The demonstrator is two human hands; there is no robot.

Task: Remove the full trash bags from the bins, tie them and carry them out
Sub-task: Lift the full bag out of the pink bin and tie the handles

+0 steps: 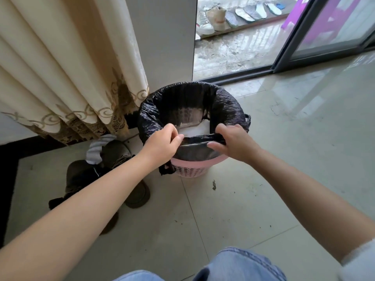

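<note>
Head view. 2 hands at the near rim of a pink bin (191,171) on the tiled floor (284,159), beside a cream curtain (60,78). The left hand (162,144) and the right hand (235,144), slightly apart, each pinch the folded-over edge of the black trash bag (229,106), lifted off the rim here. Dark shoes (113,171) lie left of the bin.

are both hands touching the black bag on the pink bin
Touching: the head view shows the left hand and right hand pinching the near edge of the black bag, lifted off the pink bin.
</note>
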